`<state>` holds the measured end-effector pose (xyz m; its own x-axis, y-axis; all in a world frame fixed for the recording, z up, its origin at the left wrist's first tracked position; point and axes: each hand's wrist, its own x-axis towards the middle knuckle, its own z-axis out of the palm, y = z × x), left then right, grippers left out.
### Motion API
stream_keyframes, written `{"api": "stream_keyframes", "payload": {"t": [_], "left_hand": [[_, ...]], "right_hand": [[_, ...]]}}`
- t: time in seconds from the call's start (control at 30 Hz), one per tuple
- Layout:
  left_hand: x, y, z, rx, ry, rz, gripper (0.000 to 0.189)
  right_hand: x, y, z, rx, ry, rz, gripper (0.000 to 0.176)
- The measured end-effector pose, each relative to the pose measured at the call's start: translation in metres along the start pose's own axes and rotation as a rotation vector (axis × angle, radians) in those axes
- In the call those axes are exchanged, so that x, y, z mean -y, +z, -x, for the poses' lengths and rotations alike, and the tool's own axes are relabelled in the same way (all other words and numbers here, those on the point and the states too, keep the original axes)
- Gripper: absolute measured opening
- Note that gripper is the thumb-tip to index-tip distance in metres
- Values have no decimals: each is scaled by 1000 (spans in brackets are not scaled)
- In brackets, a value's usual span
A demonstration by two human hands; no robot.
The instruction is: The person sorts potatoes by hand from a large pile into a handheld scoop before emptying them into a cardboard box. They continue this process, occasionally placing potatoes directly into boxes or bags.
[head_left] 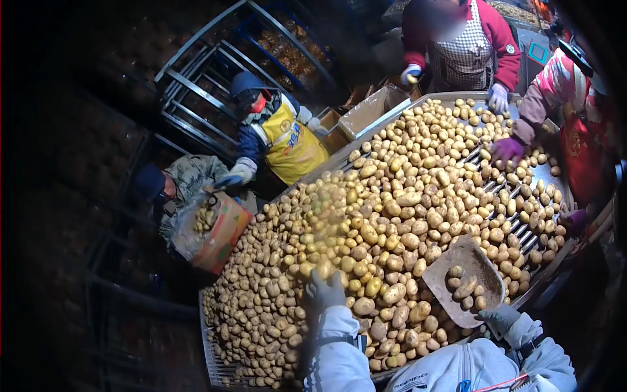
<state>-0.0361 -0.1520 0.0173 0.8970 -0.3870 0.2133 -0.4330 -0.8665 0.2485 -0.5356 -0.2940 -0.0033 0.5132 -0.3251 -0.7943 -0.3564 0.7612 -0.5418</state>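
Observation:
My left hand, in a grey glove, is over the middle of a big heap of potatoes. Its fingers and thumb are closed around a yellowish potato. In my right hand, also gloved, is the near edge of a wide, shallow scoop. Several potatoes lie inside the scoop, which rests on or just above the heap at the right. The fingers under the scoop's edge are partly hidden.
A slatted metal sorting table carries the heap. At the left, a person in camouflage is at a cardboard box with potatoes; another wears a yellow apron. Two people work at the far right, one with a purple glove on the potatoes. Metal racks stand behind.

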Motion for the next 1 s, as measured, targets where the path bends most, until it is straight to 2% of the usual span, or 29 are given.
{"api": "stream_keyframes", "payload": {"t": [0.03,0.1,0.2,0.23,0.3,0.5,0.77,0.87,0.93,1.0], "left_hand": [[-5,5,2,-26,66,-52,90],[-11,32,-2,-32,76,246,86],[-43,19,-1,36,168,139,95],[-49,23,0,75,101,145,99],[-56,25,6,24,72,185,92],[-57,18,9,138,-1,245,99],[-55,26,8,105,49,265,102],[-53,28,9,103,48,250,103],[-56,24,9,131,24,260,103],[-51,30,8,88,84,241,105]], "right_hand": [[1,1,0,-10,6,-38,24],[1,-1,1,13,-7,-13,26],[-15,-7,-13,37,-16,-68,25],[-14,-4,-14,31,-23,-65,25],[-11,0,-15,14,-40,-50,25],[-8,4,-10,4,-118,-13,25],[-21,-4,-21,29,-29,-32,24],[13,13,7,-8,30,21,18],[4,9,-1,-9,30,20,18],[-2,4,-8,-11,35,19,19]]}}
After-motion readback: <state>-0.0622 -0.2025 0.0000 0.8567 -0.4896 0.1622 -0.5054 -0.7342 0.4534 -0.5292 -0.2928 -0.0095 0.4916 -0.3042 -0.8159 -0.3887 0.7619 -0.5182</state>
